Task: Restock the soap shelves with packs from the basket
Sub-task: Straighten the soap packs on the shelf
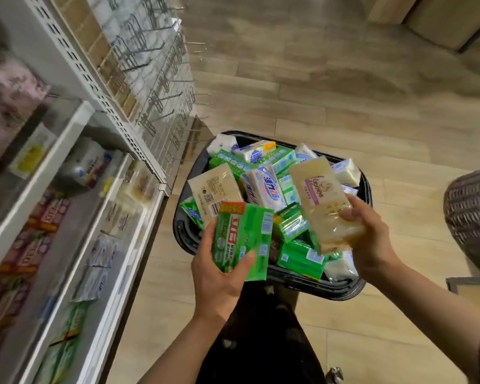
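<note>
Green-wrapped soap pack sits in the left hand, thumb across its face and fingers behind, lifted above the black basket. The right hand grips a pale translucent soap pack by its lower end. Both packs are held clear of the heaped packs in the basket, probably so each can go to its matching row. The soap shelves, partly stocked, stand just to the left.
</note>
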